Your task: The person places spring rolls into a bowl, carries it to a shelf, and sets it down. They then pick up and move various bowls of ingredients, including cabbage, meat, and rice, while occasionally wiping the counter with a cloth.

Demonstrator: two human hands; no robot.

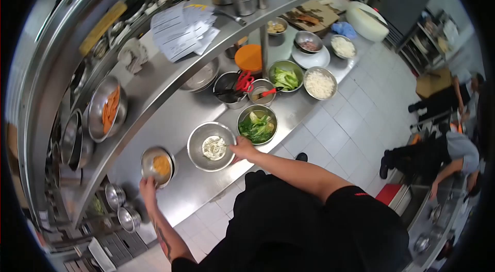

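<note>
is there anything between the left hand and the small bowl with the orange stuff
No. The left hand already touches the near rim of the orange bowl. The right hand is likewise on the rim of the big bowl beside it.

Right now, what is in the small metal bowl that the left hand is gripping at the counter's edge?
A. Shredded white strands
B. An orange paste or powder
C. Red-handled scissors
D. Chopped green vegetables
B: the left hand holds the rim of the small bowl, which holds something orange; the greens sit in another bowl near the right hand.
</note>
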